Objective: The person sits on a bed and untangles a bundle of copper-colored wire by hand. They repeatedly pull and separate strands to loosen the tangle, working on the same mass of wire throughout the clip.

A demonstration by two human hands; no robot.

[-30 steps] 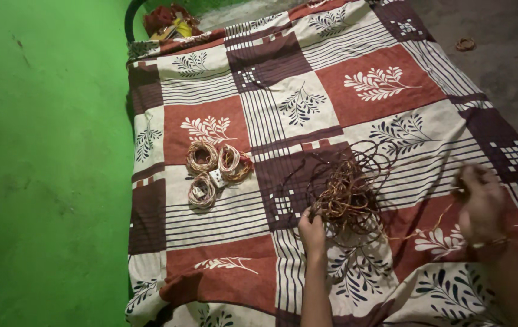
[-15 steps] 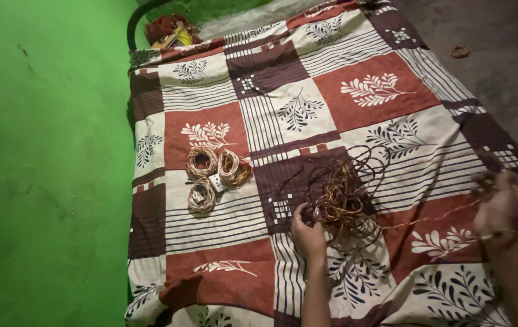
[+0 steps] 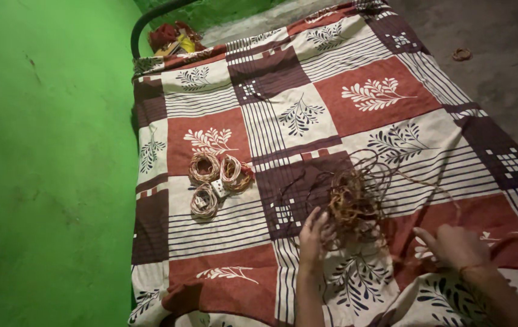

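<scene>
Green wall (image 3: 47, 151), patterned bedsheet (image 3: 356, 91), dim floor (image 3: 501, 36)

Both forearms come up from the bottom edge, bare, angled toward the middle. Left hand (image 3: 312, 233) is raised on a straight wrist, fingers spread and curled forward, thumb to the inside. Right hand (image 3: 452, 246) lies lower and flatter, back of the hand up, fingers pointing left and loosely together, a thin band at the wrist. The hands are apart, neither closed into a fist.

Head view, steeply down, close
</scene>
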